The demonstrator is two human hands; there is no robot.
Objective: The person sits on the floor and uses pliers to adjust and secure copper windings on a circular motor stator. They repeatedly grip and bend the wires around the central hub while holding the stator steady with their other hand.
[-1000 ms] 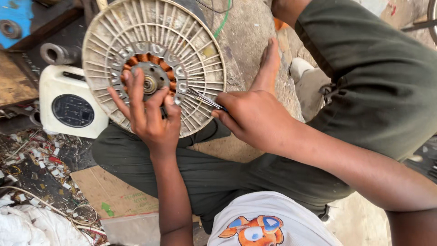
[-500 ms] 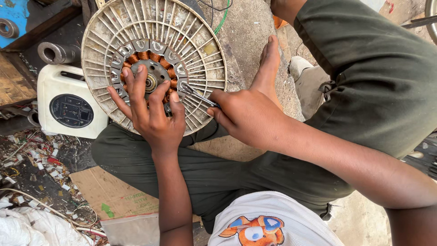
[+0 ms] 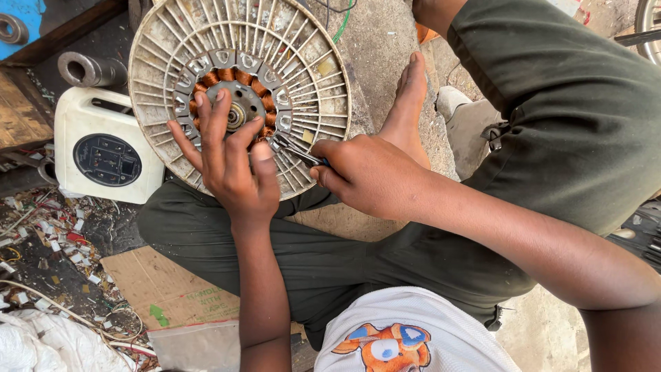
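Both hands on ribbed motor rotor disc (image 3: 303, 76): left hand (image 3: 231, 162) spread flat over copper windings (image 3: 234, 74), right hand (image 3: 368, 176) gripping pliers (image 3: 296, 153) (disc likely rigid, heavy; rim safest hold).

Left hand (image 3: 231, 162) splayed flat; right hand (image 3: 368, 176) fisted.

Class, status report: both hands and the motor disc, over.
Left hand spread on round ribbed motor disc. Right hand grips pliers at copper coils. Nothing in the way.
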